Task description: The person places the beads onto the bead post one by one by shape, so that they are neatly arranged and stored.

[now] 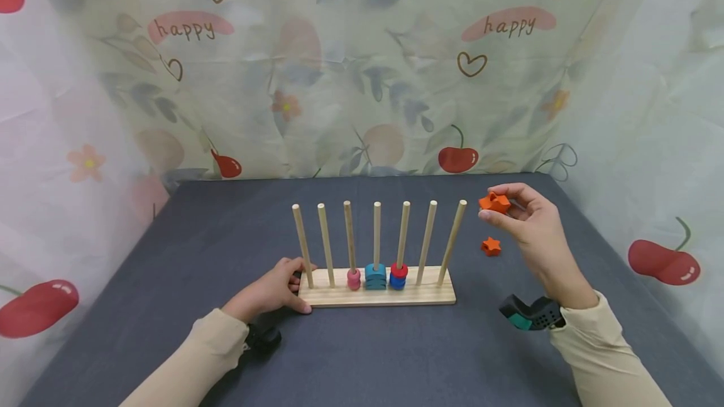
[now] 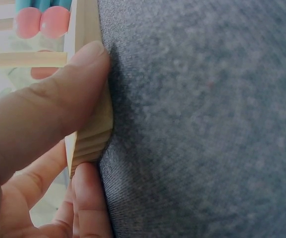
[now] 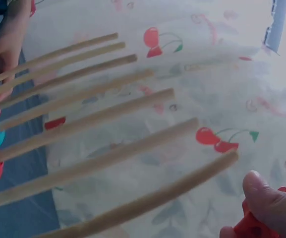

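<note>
My left hand (image 1: 276,287) grips the left end of a wooden peg board (image 1: 376,297), thumb along its front edge and other fingers round the end, as the left wrist view shows closely. Several upright pegs stand in the board. Pink beads (image 1: 353,279), teal pieces (image 1: 376,277) and a red bead (image 1: 398,270) over blue ones (image 1: 398,282) sit low on three pegs. Raised right of the rightmost peg (image 1: 452,242), my right hand (image 1: 534,226) pinches an orange star-shaped bead (image 1: 494,202) between thumb and fingers; the hand partly covers it in the right wrist view.
Another orange star bead (image 1: 491,246) lies on the dark cloth-covered table (image 1: 373,357), below the right hand. Patterned curtains (image 1: 339,68) hang behind the table and at both sides. A black wrist device (image 1: 532,313) is strapped to the right wrist.
</note>
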`<control>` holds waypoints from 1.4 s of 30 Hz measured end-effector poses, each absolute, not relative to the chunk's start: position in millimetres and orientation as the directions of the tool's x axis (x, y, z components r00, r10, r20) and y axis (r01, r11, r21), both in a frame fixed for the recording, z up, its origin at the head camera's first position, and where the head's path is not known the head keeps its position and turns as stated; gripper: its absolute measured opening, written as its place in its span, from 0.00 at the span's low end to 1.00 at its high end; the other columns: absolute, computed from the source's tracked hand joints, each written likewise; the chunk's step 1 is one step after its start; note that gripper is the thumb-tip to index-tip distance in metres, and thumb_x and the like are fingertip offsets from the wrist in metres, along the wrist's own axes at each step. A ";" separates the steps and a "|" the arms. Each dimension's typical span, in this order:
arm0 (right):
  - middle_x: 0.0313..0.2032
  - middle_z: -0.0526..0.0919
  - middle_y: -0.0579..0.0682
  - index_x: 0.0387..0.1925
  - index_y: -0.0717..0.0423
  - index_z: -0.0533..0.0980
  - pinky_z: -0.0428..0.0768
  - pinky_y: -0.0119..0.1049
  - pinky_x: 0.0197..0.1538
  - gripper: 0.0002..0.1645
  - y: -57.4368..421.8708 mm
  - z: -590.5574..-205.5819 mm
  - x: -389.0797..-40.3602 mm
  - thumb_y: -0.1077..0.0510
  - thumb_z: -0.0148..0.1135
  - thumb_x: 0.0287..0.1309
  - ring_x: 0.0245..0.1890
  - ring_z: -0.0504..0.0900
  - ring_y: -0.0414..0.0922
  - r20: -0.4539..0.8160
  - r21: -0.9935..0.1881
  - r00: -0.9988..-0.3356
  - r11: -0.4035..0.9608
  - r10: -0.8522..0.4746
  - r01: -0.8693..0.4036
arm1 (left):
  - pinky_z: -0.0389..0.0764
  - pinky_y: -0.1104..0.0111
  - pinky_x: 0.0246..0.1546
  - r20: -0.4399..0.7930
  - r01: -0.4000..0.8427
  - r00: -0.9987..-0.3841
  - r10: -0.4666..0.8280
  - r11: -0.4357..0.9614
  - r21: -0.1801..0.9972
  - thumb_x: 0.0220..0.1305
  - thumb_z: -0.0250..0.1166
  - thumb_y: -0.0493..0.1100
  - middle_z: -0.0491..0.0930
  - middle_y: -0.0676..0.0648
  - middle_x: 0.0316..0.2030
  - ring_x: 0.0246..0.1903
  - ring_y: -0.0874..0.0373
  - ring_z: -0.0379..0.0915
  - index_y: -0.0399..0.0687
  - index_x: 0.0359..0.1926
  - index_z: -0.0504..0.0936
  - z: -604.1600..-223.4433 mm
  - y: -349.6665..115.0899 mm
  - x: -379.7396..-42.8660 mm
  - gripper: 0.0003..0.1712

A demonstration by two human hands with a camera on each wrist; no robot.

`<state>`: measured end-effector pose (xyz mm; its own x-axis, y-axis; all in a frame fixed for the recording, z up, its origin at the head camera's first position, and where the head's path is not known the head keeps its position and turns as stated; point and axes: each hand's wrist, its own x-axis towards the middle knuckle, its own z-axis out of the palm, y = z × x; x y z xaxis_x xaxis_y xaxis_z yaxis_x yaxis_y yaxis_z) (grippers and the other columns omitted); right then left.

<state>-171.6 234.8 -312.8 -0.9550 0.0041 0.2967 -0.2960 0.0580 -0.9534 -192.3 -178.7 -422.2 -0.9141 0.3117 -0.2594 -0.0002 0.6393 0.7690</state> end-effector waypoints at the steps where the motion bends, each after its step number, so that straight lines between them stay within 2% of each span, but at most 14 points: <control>1: 0.45 0.79 0.45 0.49 0.54 0.77 0.79 0.24 0.42 0.21 232.8 -310.0 -171.2 0.66 0.70 0.52 0.41 0.82 0.36 0.310 -0.950 -0.951 0.049 0.015 -0.309 | 0.73 0.57 0.51 -0.260 -0.001 -0.914 0.311 0.640 0.769 0.39 0.80 0.33 0.64 0.40 0.48 0.47 0.50 0.66 0.45 0.59 0.73 -422.0 -178.6 -192.1 0.43; 8: 0.43 0.79 0.47 0.45 0.56 0.76 0.80 0.25 0.41 0.18 219.5 -291.6 -169.9 0.71 0.68 0.52 0.41 0.80 0.38 0.393 -0.917 -0.919 -0.060 0.018 -0.394 | 0.73 0.55 0.52 -0.268 -0.007 -0.913 0.309 0.643 0.765 0.39 0.80 0.34 0.64 0.39 0.48 0.48 0.49 0.67 0.44 0.59 0.73 -420.7 -178.2 -191.3 0.42; 16: 0.45 0.77 0.48 0.45 0.58 0.75 0.80 0.26 0.42 0.19 198.9 -280.9 -175.6 0.72 0.67 0.52 0.42 0.81 0.39 0.435 -0.899 -0.899 -0.074 -0.043 -0.431 | 0.73 0.54 0.53 -0.274 -0.004 -0.908 0.317 0.648 0.761 0.40 0.80 0.34 0.64 0.39 0.49 0.49 0.47 0.67 0.43 0.60 0.73 -420.2 -178.8 -192.1 0.43; 26: 0.44 0.80 0.44 0.46 0.52 0.76 0.78 0.25 0.43 0.19 180.5 -284.2 -183.7 0.63 0.71 0.52 0.42 0.80 0.39 0.407 -0.898 -0.906 0.132 -0.118 -0.421 | 0.73 0.54 0.53 -0.276 -0.003 -0.906 0.319 0.648 0.761 0.39 0.80 0.33 0.64 0.39 0.49 0.49 0.48 0.67 0.42 0.60 0.73 -420.4 -178.8 -191.8 0.43; 34: 0.44 0.80 0.42 0.47 0.55 0.75 0.78 0.26 0.40 0.20 175.3 -291.5 -186.5 0.61 0.71 0.53 0.40 0.79 0.40 0.383 -0.892 -0.911 0.193 -0.156 -0.408 | 0.73 0.55 0.53 -0.278 -0.008 -0.909 0.312 0.652 0.758 0.39 0.80 0.34 0.64 0.39 0.48 0.48 0.48 0.67 0.43 0.60 0.73 -422.0 -178.0 -193.6 0.43; 42: 0.39 0.82 0.40 0.46 0.53 0.75 0.77 0.31 0.39 0.22 172.1 -298.3 -188.8 0.54 0.74 0.50 0.36 0.79 0.43 0.322 -0.881 -0.934 0.310 -0.157 -0.356 | 0.72 0.55 0.52 -0.278 -0.011 -0.911 0.305 0.655 0.756 0.39 0.80 0.34 0.64 0.40 0.48 0.48 0.49 0.66 0.44 0.60 0.73 -423.0 -178.0 -194.2 0.42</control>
<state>-188.8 172.1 -298.3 -0.9337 -0.1575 0.3217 -0.3561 0.3104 -0.8814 -194.2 -178.0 -423.0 -0.9110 0.3051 -0.2776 -0.0110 0.6548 0.7557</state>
